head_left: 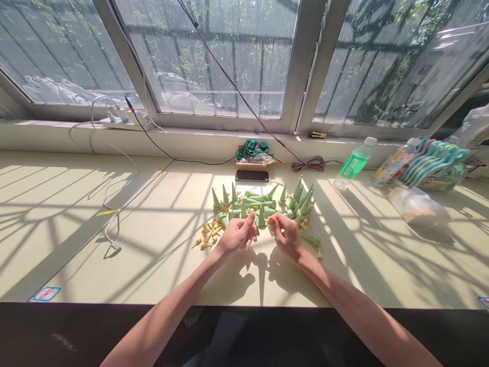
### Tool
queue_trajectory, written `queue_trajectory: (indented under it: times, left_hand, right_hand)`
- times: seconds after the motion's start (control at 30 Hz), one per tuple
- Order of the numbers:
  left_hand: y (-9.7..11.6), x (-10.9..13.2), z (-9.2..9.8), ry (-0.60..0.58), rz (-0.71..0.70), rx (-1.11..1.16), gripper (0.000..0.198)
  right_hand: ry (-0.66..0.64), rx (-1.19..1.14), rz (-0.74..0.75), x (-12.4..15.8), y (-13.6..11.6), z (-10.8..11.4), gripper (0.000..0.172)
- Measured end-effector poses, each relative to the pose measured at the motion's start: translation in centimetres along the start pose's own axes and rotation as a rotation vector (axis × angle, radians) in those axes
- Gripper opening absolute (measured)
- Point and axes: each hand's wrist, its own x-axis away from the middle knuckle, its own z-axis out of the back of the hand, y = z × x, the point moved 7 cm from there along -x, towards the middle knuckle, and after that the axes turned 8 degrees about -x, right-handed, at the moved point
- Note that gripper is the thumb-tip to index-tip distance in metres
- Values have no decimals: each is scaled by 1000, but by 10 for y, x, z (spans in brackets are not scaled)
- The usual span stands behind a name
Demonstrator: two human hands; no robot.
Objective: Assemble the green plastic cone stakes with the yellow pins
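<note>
Green cones [260,205], smooth, matt, apparently plastic: a cluster mid-desk, just beyond the hands; some upright with points uppermost, others lying on their sides, one standing in line with the gap between the hands.

Yellow pegs [210,233], small, thin-stemmed with thicker heads: loose pile at the cluster's left side, more scattered among the cones.

Left hand [239,234]: near left edge of the cluster's middle, fingers loosely curled, thumb raised apart from them.

Right hand [286,234]: near right, thumb and forefinger drawn together; whether anything is between them cannot be told.

Desk [153,270]: pale, flat, smooth, striped with shadow.

Phone [252,176]: black, flat, glossy, directly beyond the cones.

Box [250,166]: low, cardboard, far side, holding a shiny green tangle [252,149] and crinkled clear plastic.

Wire [311,164]: red and black, coiled, far right of the box.

Bottle [353,164]: clear plastic, green label, white cap, right.

Bag [418,206]: translucent, crumpled, farther right.
</note>
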Motion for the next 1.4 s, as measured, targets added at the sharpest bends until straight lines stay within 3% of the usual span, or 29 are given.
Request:
queue_trajectory:
  times: [0.13, 0.53, 0.97, 1.4]
  left_hand:
    - [-4, -1, -1, -20, 51, 40, 66]
    - [-4, -1, 3, -9, -22, 26, 55]
    - [-6, 2, 1, -38, 136, 151, 50]
    - [1, 5, -1, -83, 69, 159, 41]
  right_hand:
    - [-49, -7, 37, 0, -2, -4, 38]
    - [-38, -7, 28, 1, -2, -3, 37]
    - [-60, 21, 92, 1, -5, -4, 37]
    - [-42, 31, 28, -1, -4, -3, 37]
